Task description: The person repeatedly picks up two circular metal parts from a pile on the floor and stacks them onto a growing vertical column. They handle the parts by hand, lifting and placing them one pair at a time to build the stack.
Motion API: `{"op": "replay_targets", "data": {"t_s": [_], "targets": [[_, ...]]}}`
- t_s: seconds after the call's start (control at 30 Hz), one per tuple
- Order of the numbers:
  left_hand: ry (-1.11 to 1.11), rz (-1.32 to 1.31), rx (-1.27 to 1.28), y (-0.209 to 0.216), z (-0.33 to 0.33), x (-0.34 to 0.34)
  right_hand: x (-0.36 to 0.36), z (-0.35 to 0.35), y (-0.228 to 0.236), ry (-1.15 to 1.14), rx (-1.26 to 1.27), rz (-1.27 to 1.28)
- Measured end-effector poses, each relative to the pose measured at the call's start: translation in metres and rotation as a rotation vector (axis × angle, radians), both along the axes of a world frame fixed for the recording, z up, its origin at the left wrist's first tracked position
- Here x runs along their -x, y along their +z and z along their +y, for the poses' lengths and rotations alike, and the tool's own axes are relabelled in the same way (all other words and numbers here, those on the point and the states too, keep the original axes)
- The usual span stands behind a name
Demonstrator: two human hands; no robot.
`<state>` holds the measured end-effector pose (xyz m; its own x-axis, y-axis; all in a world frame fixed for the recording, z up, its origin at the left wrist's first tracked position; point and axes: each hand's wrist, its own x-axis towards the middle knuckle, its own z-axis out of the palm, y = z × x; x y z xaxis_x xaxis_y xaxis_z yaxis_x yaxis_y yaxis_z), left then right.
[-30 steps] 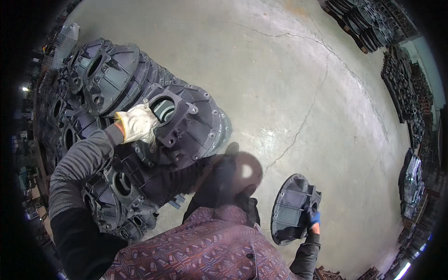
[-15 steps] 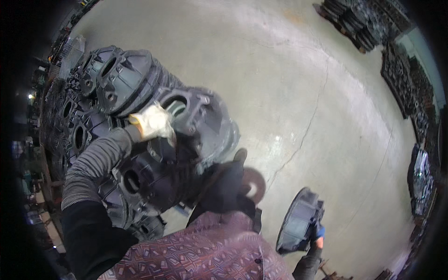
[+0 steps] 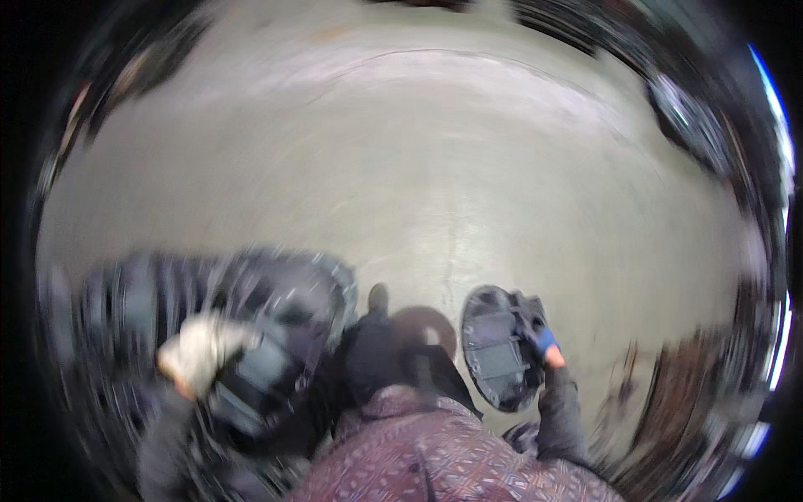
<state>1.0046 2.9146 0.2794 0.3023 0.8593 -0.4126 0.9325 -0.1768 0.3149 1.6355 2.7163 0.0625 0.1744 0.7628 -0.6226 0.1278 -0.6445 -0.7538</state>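
Note:
My right hand point(image 3: 548, 345), in a blue glove with bare skin at the wrist, grips a dark grey cast housing point(image 3: 495, 351) by its narrower end. That housing hangs beside my right leg, its wide ribbed rim turned away from the hand. On the left, my left hand point(image 3: 205, 351) wears a cream-white glove and is closed at the edge of another dark metal housing point(image 3: 272, 356). Motion smears this side, so the fingers' exact hold is hard to see. More dark housings point(image 3: 125, 293) are bunched beyond and beside the left hand.
A brown round disc point(image 3: 425, 330) with a pale centre lies beside my legs. My shoe point(image 3: 378, 297) stands on the grey concrete floor point(image 3: 401, 184). Dark stacked parts point(image 3: 556, 25) line the far edge; a brown rusty stack point(image 3: 682, 393) stands at right.
The view has swung to the right, so the housings on the left sit lower and are blurred. The right hand still holds its housing, which now hangs closer to my legs.

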Motion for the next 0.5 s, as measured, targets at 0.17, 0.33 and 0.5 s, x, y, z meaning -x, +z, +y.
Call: {"op": "replay_targets", "data": {"t_s": [0.17,0.33,0.5], "targets": [[0.155,-0.215,0.08,-0.042,0.014,-0.072,-0.012,-0.035,-0.036,-0.221,0.264,-0.147],[0.388,-0.09,0.234,-0.114,0.089,-0.093,-0.022,-0.053,-0.035,-0.222,0.304,-0.217],[0.551,0.035,0.318,-0.134,0.16,-0.107,0.013,-0.082,-0.01,-0.451,0.311,-0.269]]}}
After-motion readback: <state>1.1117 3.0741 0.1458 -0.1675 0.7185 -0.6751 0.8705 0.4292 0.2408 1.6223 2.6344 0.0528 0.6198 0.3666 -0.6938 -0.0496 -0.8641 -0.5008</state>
